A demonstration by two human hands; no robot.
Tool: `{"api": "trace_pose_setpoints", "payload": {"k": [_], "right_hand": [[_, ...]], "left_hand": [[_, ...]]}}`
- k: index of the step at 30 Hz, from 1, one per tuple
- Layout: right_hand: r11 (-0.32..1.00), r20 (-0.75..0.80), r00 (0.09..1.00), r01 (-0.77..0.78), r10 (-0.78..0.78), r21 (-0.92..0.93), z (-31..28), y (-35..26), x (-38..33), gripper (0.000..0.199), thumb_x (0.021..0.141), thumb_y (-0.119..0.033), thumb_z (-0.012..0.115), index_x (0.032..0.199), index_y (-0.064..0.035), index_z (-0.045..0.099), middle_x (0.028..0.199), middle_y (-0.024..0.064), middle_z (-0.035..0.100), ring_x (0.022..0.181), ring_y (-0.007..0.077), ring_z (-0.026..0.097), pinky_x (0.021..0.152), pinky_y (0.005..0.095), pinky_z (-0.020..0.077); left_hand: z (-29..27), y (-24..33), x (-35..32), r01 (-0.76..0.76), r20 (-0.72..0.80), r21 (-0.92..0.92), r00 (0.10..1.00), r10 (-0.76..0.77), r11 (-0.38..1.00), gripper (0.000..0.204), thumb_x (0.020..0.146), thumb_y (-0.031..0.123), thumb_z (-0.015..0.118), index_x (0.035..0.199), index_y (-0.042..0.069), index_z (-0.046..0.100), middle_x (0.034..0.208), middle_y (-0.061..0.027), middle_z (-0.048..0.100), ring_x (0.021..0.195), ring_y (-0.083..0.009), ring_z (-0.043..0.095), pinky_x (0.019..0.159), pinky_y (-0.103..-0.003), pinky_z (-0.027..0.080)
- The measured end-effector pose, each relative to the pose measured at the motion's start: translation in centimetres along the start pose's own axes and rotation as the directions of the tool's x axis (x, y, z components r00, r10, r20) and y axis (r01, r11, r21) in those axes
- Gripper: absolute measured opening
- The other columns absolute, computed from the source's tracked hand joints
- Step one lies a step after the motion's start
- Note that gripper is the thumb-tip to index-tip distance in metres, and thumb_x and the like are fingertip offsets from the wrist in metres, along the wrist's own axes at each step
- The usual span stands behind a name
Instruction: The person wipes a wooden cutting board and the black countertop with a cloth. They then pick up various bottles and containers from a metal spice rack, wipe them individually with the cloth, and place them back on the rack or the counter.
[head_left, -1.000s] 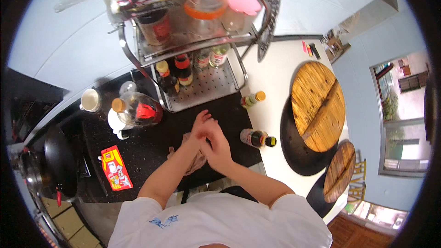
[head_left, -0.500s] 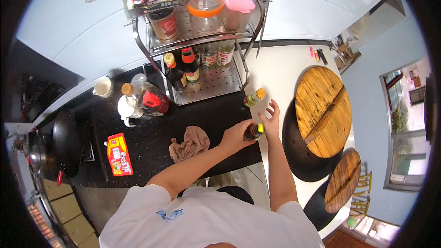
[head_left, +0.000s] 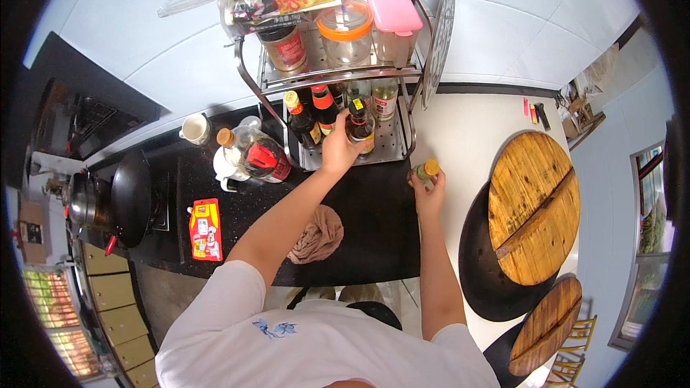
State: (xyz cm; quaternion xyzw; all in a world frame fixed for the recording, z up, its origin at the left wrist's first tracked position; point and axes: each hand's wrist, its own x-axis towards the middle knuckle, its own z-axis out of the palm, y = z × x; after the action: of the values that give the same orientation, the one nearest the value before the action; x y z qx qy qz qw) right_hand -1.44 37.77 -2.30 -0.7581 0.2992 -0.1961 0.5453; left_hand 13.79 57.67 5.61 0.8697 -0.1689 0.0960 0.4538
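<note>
My left hand is closed round a dark sauce bottle with a black and yellow cap, at the front of the metal rack's lower shelf. Whether the bottle's base rests on the shelf is hard to see. Beside it stand a dark bottle with a yellow cap and one with a red cap. On the white counter, my right hand has its fingers round a small greenish bottle with a yellow-orange cap.
A brown cloth and a red pouch lie on the black counter. Left of the rack are a large jar, a white pitcher and a cup. Woks with wooden lids sit at right, a wok at far left.
My left hand has carried the dark bottle from the counter edge up to the rack's lower shelf. My right hand has moved from beside that bottle to the greenish one and closed on it.
</note>
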Motion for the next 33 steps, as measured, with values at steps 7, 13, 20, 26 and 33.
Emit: {"api": "trace_pose_setpoints", "payload": {"k": [7, 13, 20, 26, 33], "right_hand": [[0.990, 0.058, 0.998, 0.030, -0.038, 0.134, 0.0, 1.6, 0.3, 0.057, 0.086, -0.011, 0.076, 0.134, -0.0039, 0.046, 0.129, 0.0119, 0.056, 0.120, 0.0269, 0.055, 0.096, 0.0432, 0.0479], [0.983, 0.170, 0.983, 0.030, -0.061, 0.183, 0.2, -5.0, -1.9, 0.052, 0.088, -0.003, 0.071, 0.133, -0.0026, 0.046, 0.125, 0.0116, 0.056, 0.118, 0.0242, 0.056, 0.098, 0.0404, 0.0490], [0.968, 0.147, 0.979, 0.103, -0.139, 0.228, 5.3, -6.6, -0.3, 0.053, 0.088, -0.006, 0.071, 0.134, 0.0016, 0.045, 0.126, 0.0154, 0.055, 0.116, 0.0273, 0.057, 0.095, 0.0381, 0.0494], [0.959, 0.031, 0.969, 0.240, -0.247, 0.148, 9.5, -5.7, 1.7, 0.054, 0.091, -0.010, 0.067, 0.136, 0.0041, 0.042, 0.128, 0.0215, 0.053, 0.120, 0.0347, 0.053, 0.102, 0.0392, 0.0415], [0.962, -0.038, 0.962, 0.272, -0.272, 0.015, 11.3, -5.7, 4.0, 0.054, 0.090, -0.011, 0.066, 0.135, 0.0047, 0.042, 0.128, 0.0241, 0.052, 0.121, 0.0395, 0.051, 0.103, 0.0422, 0.0395]], "left_hand": [[1.3, 0.5, 2.5, 0.022, 0.081, -0.011, 0.997, -0.021, 1.000, 0.086, 0.071, 0.025, 0.087, 0.137, -0.001, 0.038, 0.114, -0.0233, 0.066, 0.103, -0.0374, 0.066, 0.086, -0.039, 0.053], [1.9, 1.0, 0.4, 0.041, 0.029, -0.093, 0.999, -0.038, 0.995, 0.099, 0.075, 0.011, 0.080, 0.153, 0.004, 0.020, 0.133, -0.0296, 0.052, 0.116, -0.0444, 0.057, 0.092, -0.044, 0.051], [3.9, 0.4, -3.6, 0.531, 0.306, -0.772, 0.792, -0.528, 0.349, 0.090, 0.091, 0.002, 0.059, 0.156, 0.002, -0.003, 0.149, -0.0238, 0.036, 0.135, -0.0339, 0.044, 0.113, -0.043, 0.035], [4.0, 0.7, -0.9, 0.449, 0.481, -0.872, 0.714, -0.508, -0.194, 0.089, 0.085, -0.007, 0.045, 0.156, 0.003, -0.007, 0.135, -0.0227, 0.045, 0.125, -0.0289, 0.053, 0.104, -0.041, 0.042], [4.7, 0.6, 0.2, 0.423, 0.458, -0.883, 0.674, -0.579, -0.206, 0.078, 0.087, -0.007, 0.045, 0.156, 0.002, 0.009, 0.130, -0.0185, 0.050, 0.114, -0.0247, 0.058, 0.097, -0.038, 0.045]]}}
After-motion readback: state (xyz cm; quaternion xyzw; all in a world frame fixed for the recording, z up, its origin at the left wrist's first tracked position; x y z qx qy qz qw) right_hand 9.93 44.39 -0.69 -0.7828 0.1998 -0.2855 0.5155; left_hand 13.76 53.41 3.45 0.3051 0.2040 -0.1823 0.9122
